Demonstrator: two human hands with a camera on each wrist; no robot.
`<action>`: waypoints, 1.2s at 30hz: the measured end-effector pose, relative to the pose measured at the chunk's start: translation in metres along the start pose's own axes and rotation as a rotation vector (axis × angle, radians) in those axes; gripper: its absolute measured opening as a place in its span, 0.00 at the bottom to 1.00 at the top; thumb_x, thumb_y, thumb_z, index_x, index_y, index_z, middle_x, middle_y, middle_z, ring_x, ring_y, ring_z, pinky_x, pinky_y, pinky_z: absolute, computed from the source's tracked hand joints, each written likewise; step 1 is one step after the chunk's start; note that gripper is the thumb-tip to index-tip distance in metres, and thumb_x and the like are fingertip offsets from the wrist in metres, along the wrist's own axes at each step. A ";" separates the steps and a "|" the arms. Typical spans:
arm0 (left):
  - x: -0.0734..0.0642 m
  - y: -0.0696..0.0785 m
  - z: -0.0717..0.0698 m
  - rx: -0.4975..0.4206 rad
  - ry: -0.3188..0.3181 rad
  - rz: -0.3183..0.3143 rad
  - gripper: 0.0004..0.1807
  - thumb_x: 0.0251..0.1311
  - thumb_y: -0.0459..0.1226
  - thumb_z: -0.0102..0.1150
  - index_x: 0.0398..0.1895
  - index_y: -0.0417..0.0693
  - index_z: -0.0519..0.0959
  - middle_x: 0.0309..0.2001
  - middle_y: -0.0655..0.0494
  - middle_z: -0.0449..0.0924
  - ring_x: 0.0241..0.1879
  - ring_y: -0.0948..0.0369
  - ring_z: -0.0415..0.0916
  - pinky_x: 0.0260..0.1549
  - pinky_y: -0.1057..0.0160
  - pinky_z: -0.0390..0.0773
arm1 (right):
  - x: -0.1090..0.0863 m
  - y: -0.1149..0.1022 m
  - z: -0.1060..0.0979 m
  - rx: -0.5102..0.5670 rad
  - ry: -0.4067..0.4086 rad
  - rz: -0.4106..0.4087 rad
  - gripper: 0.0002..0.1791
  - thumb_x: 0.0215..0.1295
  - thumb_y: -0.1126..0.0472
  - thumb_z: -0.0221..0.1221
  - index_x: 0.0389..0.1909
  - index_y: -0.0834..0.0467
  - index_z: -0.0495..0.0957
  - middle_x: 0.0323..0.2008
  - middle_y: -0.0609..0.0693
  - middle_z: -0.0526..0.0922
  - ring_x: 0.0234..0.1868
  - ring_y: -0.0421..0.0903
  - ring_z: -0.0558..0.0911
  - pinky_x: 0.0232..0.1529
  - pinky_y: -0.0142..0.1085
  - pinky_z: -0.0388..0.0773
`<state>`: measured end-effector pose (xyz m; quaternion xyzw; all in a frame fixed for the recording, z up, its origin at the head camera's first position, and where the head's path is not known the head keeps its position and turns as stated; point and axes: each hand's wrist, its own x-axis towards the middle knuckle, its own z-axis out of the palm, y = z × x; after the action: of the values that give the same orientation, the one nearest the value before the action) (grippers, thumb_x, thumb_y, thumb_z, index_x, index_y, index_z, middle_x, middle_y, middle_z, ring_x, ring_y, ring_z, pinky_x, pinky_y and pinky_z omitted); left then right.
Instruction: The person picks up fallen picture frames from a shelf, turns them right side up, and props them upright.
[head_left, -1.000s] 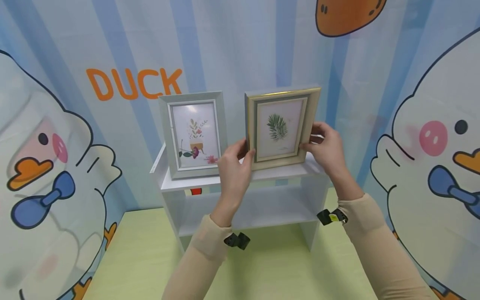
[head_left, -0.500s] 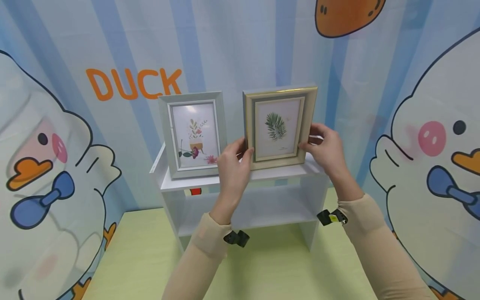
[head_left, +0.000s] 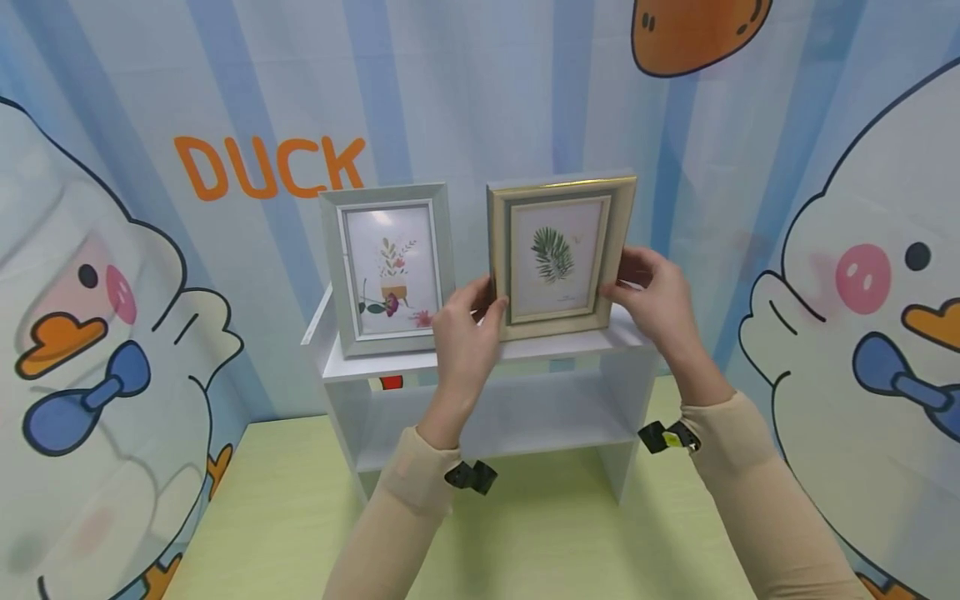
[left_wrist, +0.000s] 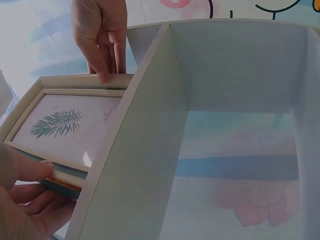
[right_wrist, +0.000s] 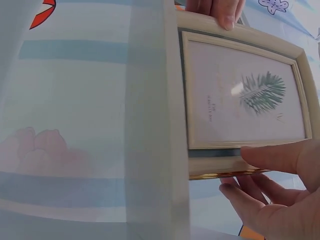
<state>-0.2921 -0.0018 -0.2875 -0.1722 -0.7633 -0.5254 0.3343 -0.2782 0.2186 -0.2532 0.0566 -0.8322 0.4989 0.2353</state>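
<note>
A gold-edged picture frame (head_left: 553, 258) with a green leaf print stands nearly upright on the top board of the white shelf (head_left: 480, 417). My left hand (head_left: 467, 333) holds its left side, and my right hand (head_left: 660, 296) holds its right side. In the right wrist view, the right thumb lies on the front of the cream border while the other fingers go round the edge. The left wrist view has the left thumb on the border too. Left of it, close to my left hand, stands a pale grey-green picture frame (head_left: 330, 250) with a potted plant print.
The shelf stands on a light green tabletop (head_left: 285, 500), with a lower board (head_left: 495, 417) under the top one. A raised side panel (head_left: 318, 321) edges the top board at the left. Behind hangs a blue-striped curtain (head_left: 495, 100) printed with ducks.
The gold-edged picture frame has shifted slightly to the left on the top board within the past second. Both hands stay at its sides, and the grey-green picture frame has not moved.
</note>
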 end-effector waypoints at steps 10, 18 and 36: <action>-0.006 0.001 0.001 -0.076 0.030 0.032 0.16 0.55 0.36 0.67 0.46 0.40 0.81 0.40 0.48 0.84 0.39 0.59 0.82 0.39 0.68 0.83 | 0.008 -0.013 -0.014 0.041 0.082 -0.043 0.30 0.60 0.62 0.63 0.64 0.58 0.68 0.59 0.57 0.76 0.60 0.48 0.75 0.59 0.34 0.74; -0.010 0.005 0.009 -0.121 0.069 0.053 0.14 0.52 0.35 0.69 0.41 0.40 0.82 0.36 0.49 0.85 0.35 0.60 0.82 0.36 0.67 0.83 | 0.013 -0.032 -0.025 0.046 0.126 -0.083 0.30 0.59 0.56 0.65 0.62 0.56 0.70 0.59 0.55 0.76 0.59 0.45 0.76 0.60 0.33 0.74; -0.018 0.017 0.029 -0.124 0.199 0.109 0.11 0.45 0.32 0.73 0.33 0.40 0.82 0.31 0.50 0.84 0.28 0.60 0.82 0.29 0.63 0.84 | 0.033 -0.065 -0.025 0.030 0.130 -0.273 0.31 0.56 0.55 0.67 0.62 0.55 0.71 0.61 0.51 0.74 0.62 0.43 0.74 0.61 0.33 0.71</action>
<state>-0.2787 0.0331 -0.2949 -0.1808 -0.6819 -0.5670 0.4252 -0.2777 0.2126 -0.1765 0.1403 -0.7923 0.4773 0.3533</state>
